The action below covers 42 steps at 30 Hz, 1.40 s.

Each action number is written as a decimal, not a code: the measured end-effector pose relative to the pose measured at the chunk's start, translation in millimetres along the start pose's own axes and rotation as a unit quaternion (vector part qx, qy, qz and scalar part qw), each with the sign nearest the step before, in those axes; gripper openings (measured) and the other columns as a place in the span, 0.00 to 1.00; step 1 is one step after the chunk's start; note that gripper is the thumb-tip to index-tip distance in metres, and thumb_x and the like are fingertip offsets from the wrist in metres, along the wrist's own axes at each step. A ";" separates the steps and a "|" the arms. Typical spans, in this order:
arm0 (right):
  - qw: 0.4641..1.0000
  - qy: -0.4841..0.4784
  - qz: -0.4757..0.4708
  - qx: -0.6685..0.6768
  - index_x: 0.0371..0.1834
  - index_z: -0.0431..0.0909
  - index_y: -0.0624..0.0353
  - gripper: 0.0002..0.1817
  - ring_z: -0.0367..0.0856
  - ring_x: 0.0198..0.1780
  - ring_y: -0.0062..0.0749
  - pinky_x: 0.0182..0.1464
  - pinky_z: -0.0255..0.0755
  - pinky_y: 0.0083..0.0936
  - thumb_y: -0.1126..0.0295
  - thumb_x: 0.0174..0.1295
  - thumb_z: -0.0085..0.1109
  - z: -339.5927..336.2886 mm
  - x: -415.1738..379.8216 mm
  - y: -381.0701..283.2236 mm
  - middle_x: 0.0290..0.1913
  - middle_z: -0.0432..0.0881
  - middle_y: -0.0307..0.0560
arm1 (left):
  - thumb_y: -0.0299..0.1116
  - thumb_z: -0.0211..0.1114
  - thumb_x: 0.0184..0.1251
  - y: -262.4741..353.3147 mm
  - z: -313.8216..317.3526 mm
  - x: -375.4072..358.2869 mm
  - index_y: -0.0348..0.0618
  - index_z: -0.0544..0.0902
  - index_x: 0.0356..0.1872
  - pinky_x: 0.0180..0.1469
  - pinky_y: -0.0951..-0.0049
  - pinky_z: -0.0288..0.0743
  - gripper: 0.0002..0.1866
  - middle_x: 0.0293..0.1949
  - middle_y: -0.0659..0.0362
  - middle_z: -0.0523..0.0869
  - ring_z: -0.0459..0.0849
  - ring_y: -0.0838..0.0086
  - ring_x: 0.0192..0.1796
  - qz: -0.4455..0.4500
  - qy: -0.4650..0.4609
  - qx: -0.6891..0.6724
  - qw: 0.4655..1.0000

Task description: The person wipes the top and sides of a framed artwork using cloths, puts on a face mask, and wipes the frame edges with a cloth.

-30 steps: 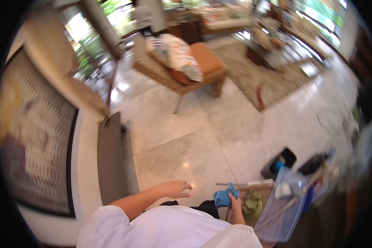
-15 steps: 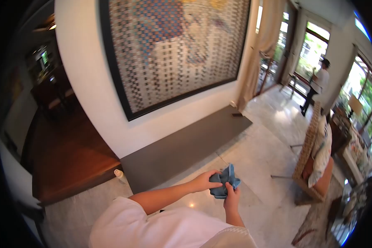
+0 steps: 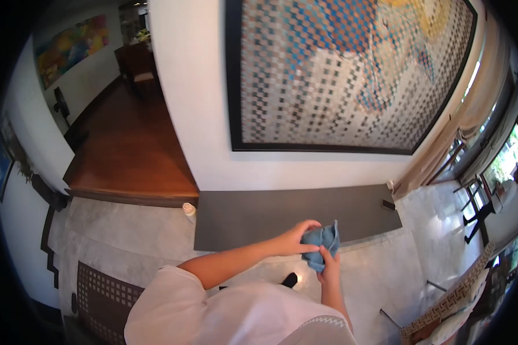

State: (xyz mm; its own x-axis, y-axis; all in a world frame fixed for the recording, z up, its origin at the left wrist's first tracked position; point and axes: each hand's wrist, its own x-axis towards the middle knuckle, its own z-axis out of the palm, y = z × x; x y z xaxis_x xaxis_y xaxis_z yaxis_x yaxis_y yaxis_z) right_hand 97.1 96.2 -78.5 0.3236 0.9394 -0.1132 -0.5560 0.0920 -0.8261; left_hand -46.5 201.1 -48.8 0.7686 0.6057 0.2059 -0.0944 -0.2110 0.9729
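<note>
A bunched blue cloth (image 3: 329, 237) is held in front of my body, above the pale floor and close to the near edge of the long grey bench (image 3: 270, 213). My left hand (image 3: 299, 237) grips its left side, fingers over the top and thumb toward the front. From below, my right hand (image 3: 329, 265) pinches the cloth's lower part with its thumb on the near face. Folds of the cloth hide some of the fingertips on both hands.
A cream bottle (image 3: 189, 212) stands on the floor by the bench's left end. A small dark object (image 3: 388, 204) lies on the bench's right end. Above hangs a large framed artwork (image 3: 339, 86). A wooden step (image 3: 132, 198) is left, a woven chair (image 3: 454, 293) lower right. Another person (image 3: 501, 198) is far right.
My view has turned left, so the bench and artwork sit further right and more of the wooden-floored room shows. The cloth stays in both hands, its folds bunched differently.
</note>
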 end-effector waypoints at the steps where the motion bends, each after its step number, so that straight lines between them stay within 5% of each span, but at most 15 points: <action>1: 0.999 0.049 0.001 0.019 0.62 0.66 0.63 0.25 0.80 0.50 0.39 0.51 0.77 0.32 0.72 0.61 0.57 -17.0 19.9 -5.6 0.53 0.77 0.50 | 0.38 0.69 0.61 2.5 -0.3 9.1 0.44 0.66 0.63 0.57 0.67 0.72 0.31 0.59 0.51 0.67 0.72 0.67 0.57 -0.042 0.015 0.043 0.998; 4: 0.983 0.176 0.006 0.060 0.60 0.67 0.60 0.25 0.81 0.46 0.39 0.48 0.78 0.32 0.69 0.59 0.60 -93.9 71.0 -33.4 0.49 0.78 0.47 | 0.41 0.68 0.62 -30.2 -12.8 22.9 0.44 0.67 0.63 0.55 0.69 0.74 0.31 0.58 0.52 0.70 0.74 0.68 0.54 -0.158 0.003 0.136 0.978; 8: 0.954 0.272 0.015 0.123 0.56 0.68 0.58 0.23 0.80 0.45 0.38 0.45 0.77 0.31 0.67 0.58 0.62 -190.4 106.8 -77.5 0.48 0.78 0.46 | 0.46 0.64 0.65 -3.2 -11.9 19.6 0.43 0.81 0.48 0.48 0.76 0.73 0.19 0.38 0.62 0.84 0.78 0.79 0.41 -0.348 -0.221 0.109 0.905; 10: 0.945 0.299 0.011 0.133 0.55 0.68 0.58 0.22 0.80 0.45 0.37 0.45 0.77 0.31 0.67 0.57 0.62 -214.7 118.7 -91.4 0.48 0.77 0.46 | 0.45 0.63 0.66 -18.9 4.3 12.6 0.44 0.83 0.44 0.46 0.79 0.72 0.16 0.36 0.63 0.85 0.78 0.80 0.37 -0.396 -0.168 0.041 0.902; 14: 0.951 0.295 0.002 0.093 0.56 0.67 0.53 0.23 0.78 0.48 0.37 0.43 0.76 0.30 0.71 0.57 0.61 -234.6 164.8 -96.3 0.49 0.76 0.45 | 0.44 0.61 0.68 -19.3 18.1 52.4 0.45 0.77 0.36 0.34 0.73 0.73 0.12 0.26 0.61 0.82 0.80 0.78 0.29 -0.365 -0.135 0.180 0.903; 15: 0.952 0.296 -0.001 0.074 0.56 0.67 0.53 0.23 0.78 0.48 0.36 0.43 0.75 0.30 0.71 0.57 0.61 -225.6 183.6 -96.7 0.49 0.76 0.45 | 0.42 0.57 0.70 -27.8 21.1 59.8 0.45 0.72 0.35 0.29 0.64 0.72 0.12 0.22 0.55 0.80 0.81 0.66 0.24 -0.299 -0.091 0.219 0.925; 19: 0.946 0.323 -0.012 0.041 0.59 0.60 0.54 0.28 0.77 0.50 0.36 0.42 0.75 0.31 0.73 0.56 0.63 -216.5 253.1 -99.6 0.53 0.72 0.47 | 0.40 0.51 0.71 -37.8 -5.7 113.8 0.46 0.71 0.39 0.32 0.53 0.73 0.09 0.26 0.47 0.82 0.82 0.48 0.32 -0.226 -0.054 0.332 0.914; 24: 0.944 0.329 -0.014 0.028 0.60 0.60 0.51 0.28 0.77 0.48 0.34 0.38 0.76 0.29 0.66 0.59 0.63 -216.8 321.0 -98.7 0.52 0.72 0.45 | 0.42 0.53 0.68 -79.6 -39.6 148.6 0.51 0.73 0.38 0.34 0.54 0.75 0.08 0.29 0.49 0.83 0.83 0.51 0.34 -0.276 -0.106 0.308 0.904; 25: 0.947 0.321 -0.005 0.025 0.60 0.59 0.50 0.28 0.77 0.48 0.34 0.36 0.76 0.28 0.65 0.59 0.63 -209.3 337.6 -104.4 0.53 0.72 0.45 | 0.41 0.56 0.67 -74.5 -54.0 160.7 0.49 0.76 0.35 0.36 0.57 0.76 0.08 0.29 0.50 0.83 0.83 0.53 0.34 -0.224 -0.119 0.282 0.925; 27: 0.946 0.325 0.004 0.021 0.61 0.59 0.49 0.28 0.79 0.47 0.36 0.33 0.77 0.27 0.62 0.61 0.61 -182.6 373.3 -124.8 0.54 0.71 0.45 | 0.38 0.62 0.65 -74.5 -91.5 190.5 0.42 0.78 0.33 0.36 0.67 0.75 0.10 0.29 0.52 0.81 0.82 0.59 0.31 -0.206 -0.024 0.267 0.941; 29: 0.962 0.265 -0.044 0.055 0.64 0.57 0.50 0.28 0.78 0.49 0.37 0.36 0.78 0.31 0.67 0.62 0.58 -137.9 410.9 -173.5 0.56 0.71 0.46 | 0.33 0.65 0.63 -48.9 -140.2 218.6 0.39 0.80 0.35 0.33 0.74 0.75 0.08 0.29 0.54 0.81 0.81 0.70 0.28 -0.125 0.176 0.256 0.942; 32: 0.968 0.150 -0.200 0.026 0.69 0.54 0.54 0.32 0.74 0.56 0.37 0.50 0.74 0.33 0.72 0.63 0.56 -53.6 468.4 -274.6 0.60 0.69 0.48 | 0.25 0.63 0.61 14.2 -235.4 246.5 0.37 0.79 0.33 0.33 0.78 0.72 0.03 0.29 0.58 0.78 0.78 0.76 0.29 0.019 0.406 0.286 0.868; 35: 0.923 0.120 -0.361 -0.058 0.71 0.51 0.66 0.36 0.66 0.63 0.35 0.66 0.57 0.27 0.72 0.63 0.58 61.8 500.2 -411.3 0.65 0.66 0.51 | 0.25 0.58 0.64 125.9 -325.7 273.7 0.39 0.75 0.36 0.35 0.81 0.65 0.02 0.36 0.60 0.73 0.70 0.79 0.33 0.146 0.488 0.413 0.755; 39: 0.796 0.066 -0.579 -0.167 0.65 0.62 0.66 0.28 0.72 0.56 0.29 0.60 0.63 0.24 0.68 0.64 0.59 183.4 522.4 -582.1 0.57 0.74 0.48 | 0.24 0.55 0.67 265.8 -409.4 292.9 0.34 0.71 0.51 0.62 0.66 0.59 0.13 0.49 0.51 0.72 0.70 0.63 0.55 0.281 0.625 0.467 0.559; 42: 0.690 0.057 -0.688 -0.216 0.59 0.68 0.66 0.22 0.73 0.51 0.28 0.57 0.66 0.22 0.70 0.63 0.60 264.1 519.1 -698.5 0.51 0.75 0.45 | 0.28 0.56 0.69 350.4 -449.0 307.1 0.36 0.68 0.59 0.63 0.64 0.59 0.20 0.58 0.51 0.70 0.67 0.63 0.61 0.279 0.673 0.510 0.458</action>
State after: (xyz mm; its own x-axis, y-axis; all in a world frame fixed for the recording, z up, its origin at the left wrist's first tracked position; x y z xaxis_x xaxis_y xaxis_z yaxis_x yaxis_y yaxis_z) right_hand 451.3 606.8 585.6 0.3889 0.0268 0.9209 0.6102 0.7414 -0.2792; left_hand -127.7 657.7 402.5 -0.3461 0.0195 0.9380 0.8331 -0.4533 0.3168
